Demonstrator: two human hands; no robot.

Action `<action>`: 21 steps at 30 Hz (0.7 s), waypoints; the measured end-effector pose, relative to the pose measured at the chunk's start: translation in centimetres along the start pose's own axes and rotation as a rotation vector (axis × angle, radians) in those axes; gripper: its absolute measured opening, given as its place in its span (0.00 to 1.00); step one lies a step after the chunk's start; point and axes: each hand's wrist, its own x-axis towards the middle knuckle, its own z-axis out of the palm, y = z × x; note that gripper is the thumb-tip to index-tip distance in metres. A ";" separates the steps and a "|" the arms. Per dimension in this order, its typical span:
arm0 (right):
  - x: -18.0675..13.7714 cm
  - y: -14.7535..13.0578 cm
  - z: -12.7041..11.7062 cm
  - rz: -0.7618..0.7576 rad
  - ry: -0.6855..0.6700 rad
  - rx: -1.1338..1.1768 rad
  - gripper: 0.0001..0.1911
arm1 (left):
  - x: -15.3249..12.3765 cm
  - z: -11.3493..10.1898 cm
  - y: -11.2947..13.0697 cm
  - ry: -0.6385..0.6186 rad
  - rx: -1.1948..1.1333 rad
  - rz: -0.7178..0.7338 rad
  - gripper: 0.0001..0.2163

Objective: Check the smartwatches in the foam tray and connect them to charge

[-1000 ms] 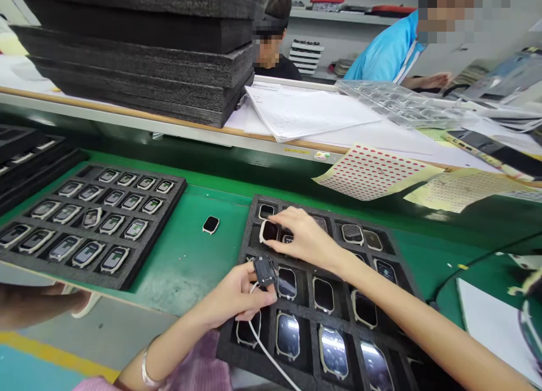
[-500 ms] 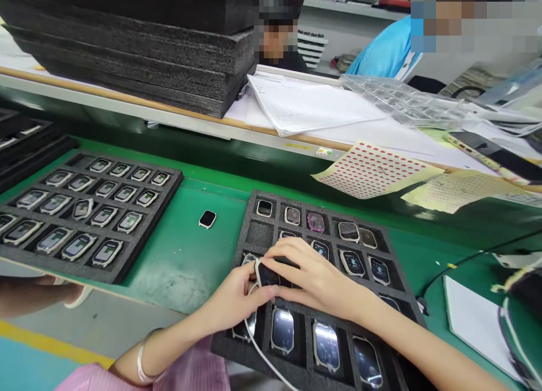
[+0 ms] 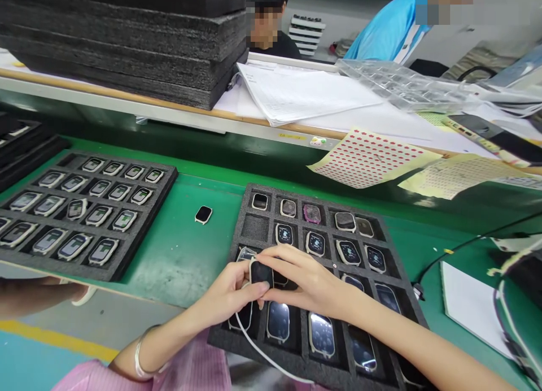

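Black-faced smartwatch (image 3: 259, 271), held two-handed
Left hand (image 3: 232, 292) pinches it; half-curled right hand (image 3: 305, 277) grips its edges; cable (image 3: 254, 344) toward 4 o'clock

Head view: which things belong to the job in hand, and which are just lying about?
Seem part of the job:
watch between left hand and right hand
white cable at the left hand
slotted foam tray below

Seem just lying about:
loose papers
red-dotted sheet
clear plastic tray
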 end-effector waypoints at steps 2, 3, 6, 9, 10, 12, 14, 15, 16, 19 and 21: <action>-0.1 -0.1 0.2 0.008 0.013 0.027 0.22 | -0.1 0.0 0.1 -0.004 -0.009 0.001 0.13; -0.1 -0.1 0.2 0.012 0.017 0.032 0.23 | -0.1 0.0 0.1 -0.003 -0.013 0.004 0.13; -0.2 -0.3 0.5 0.035 0.026 0.039 0.24 | -0.2 -0.1 -0.1 -0.001 -0.008 0.011 0.12; -0.2 -0.3 0.7 0.044 0.034 0.048 0.23 | -0.3 -0.2 -0.3 -0.011 -0.004 0.015 0.12; -0.3 -0.3 0.8 0.039 0.040 0.053 0.23 | -0.3 -0.2 -0.4 -0.013 -0.005 0.018 0.11; -0.3 -0.3 0.8 0.032 0.048 0.062 0.23 | -0.3 -0.2 -0.4 -0.018 -0.009 0.023 0.11; -0.3 -0.3 0.8 0.039 0.047 0.064 0.24 | -0.3 -0.2 -0.4 -0.023 -0.009 0.024 0.11; -0.3 -0.3 0.8 0.046 0.045 0.062 0.24 | -0.3 -0.2 -0.4 -0.025 -0.007 0.023 0.11; -0.4 -0.3 0.8 0.049 0.046 0.059 0.24 | -0.3 -0.2 -0.4 -0.025 -0.003 0.022 0.11; -0.4 -0.3 0.8 0.044 0.059 0.053 0.25 | -0.3 -0.3 -0.4 -0.019 0.020 0.021 0.12; -0.4 -0.3 0.9 0.036 0.073 0.047 0.25 | -0.3 -0.3 -0.4 -0.015 0.035 0.028 0.12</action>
